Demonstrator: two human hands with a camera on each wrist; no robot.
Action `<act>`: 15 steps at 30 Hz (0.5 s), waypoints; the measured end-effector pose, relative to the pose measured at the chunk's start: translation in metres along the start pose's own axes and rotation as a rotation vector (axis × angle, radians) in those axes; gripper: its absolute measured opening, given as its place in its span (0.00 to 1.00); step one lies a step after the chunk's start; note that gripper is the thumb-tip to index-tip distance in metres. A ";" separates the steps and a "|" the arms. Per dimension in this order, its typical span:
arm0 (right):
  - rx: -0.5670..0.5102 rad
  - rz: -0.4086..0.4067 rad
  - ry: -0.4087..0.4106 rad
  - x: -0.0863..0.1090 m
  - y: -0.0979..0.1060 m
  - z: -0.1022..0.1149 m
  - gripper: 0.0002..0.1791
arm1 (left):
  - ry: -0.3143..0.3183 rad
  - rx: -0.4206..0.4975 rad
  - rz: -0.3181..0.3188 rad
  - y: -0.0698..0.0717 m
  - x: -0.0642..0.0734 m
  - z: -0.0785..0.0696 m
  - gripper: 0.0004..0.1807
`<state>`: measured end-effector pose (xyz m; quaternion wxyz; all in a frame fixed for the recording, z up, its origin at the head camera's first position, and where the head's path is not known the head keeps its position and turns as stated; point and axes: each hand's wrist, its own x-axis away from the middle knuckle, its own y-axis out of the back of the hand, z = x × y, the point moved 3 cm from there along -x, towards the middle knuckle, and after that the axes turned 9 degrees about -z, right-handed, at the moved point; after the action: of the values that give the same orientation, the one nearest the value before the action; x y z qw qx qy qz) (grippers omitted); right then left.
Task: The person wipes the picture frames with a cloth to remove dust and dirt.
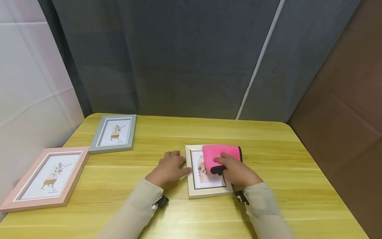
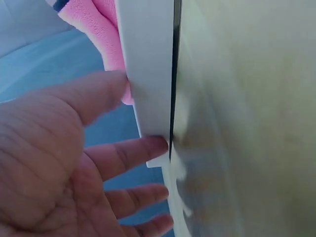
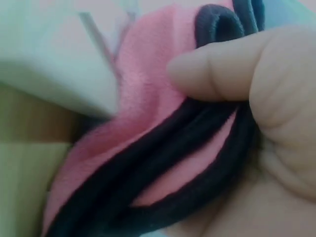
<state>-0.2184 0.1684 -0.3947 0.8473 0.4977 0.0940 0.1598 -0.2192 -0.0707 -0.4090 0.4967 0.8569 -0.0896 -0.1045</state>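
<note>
A cream picture frame (image 1: 206,193) with a floral print lies face up at the middle front of the table. On its left edge rest the thumb and fingertips of my left hand (image 1: 170,168). The left wrist view has the thumb and forefinger against the frame's side (image 2: 150,74), the other fingers (image 2: 138,197) extended. My right hand (image 1: 240,171) pinches a folded pink cloth (image 1: 219,153) with black edging, which covers the frame's upper right part. In the right wrist view the thumb presses on the cloth (image 3: 148,74); the other fingers are mostly hidden behind it.
To the left on the wood-grain table (image 1: 185,131) lie a pink picture frame (image 1: 38,206) and a grey-blue one (image 1: 110,149), corners close together, both with plant prints. A grey curtain (image 1: 185,66) hangs behind, a white sheet (image 1: 32,83) on the left, a brown one (image 1: 343,99) on the right.
</note>
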 end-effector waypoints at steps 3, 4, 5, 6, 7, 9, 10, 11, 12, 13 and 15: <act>-0.038 -0.002 0.000 -0.004 -0.006 -0.001 0.31 | 0.021 -0.030 0.016 -0.003 -0.011 0.007 0.28; -0.048 -0.006 0.003 -0.004 -0.007 -0.001 0.32 | 0.035 -0.035 0.025 -0.004 -0.014 0.010 0.28; -0.053 -0.010 0.004 -0.005 -0.008 -0.002 0.32 | 0.048 -0.035 0.036 -0.004 -0.016 0.012 0.29; -0.059 -0.014 0.003 -0.006 -0.008 -0.002 0.32 | 0.060 -0.032 0.047 -0.004 -0.018 0.014 0.30; -0.058 -0.018 0.007 -0.006 -0.007 -0.001 0.33 | 0.073 -0.029 0.057 -0.003 -0.019 0.016 0.31; -0.053 -0.022 0.023 -0.005 -0.005 0.003 0.33 | 0.093 -0.017 0.072 -0.001 -0.021 0.019 0.33; -0.042 -0.018 0.041 -0.004 -0.004 0.006 0.33 | 0.098 -0.013 0.079 0.000 -0.021 0.019 0.33; -0.032 -0.010 0.063 -0.002 -0.002 0.011 0.33 | 0.097 -0.012 0.084 0.002 -0.021 0.020 0.34; -0.018 0.006 0.089 0.002 -0.001 0.017 0.33 | 0.098 -0.010 0.087 0.003 -0.020 0.020 0.34; 0.004 0.026 0.113 0.006 -0.001 0.024 0.33 | 0.098 -0.007 0.088 0.004 -0.019 0.019 0.34; 0.045 0.068 0.165 0.017 -0.002 0.040 0.31 | 0.094 -0.008 0.085 0.005 -0.018 0.018 0.34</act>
<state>-0.1900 0.1416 -0.3770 0.8194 0.5046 0.1500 0.2269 -0.2412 -0.0833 -0.4116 0.5079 0.8542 -0.1020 -0.0434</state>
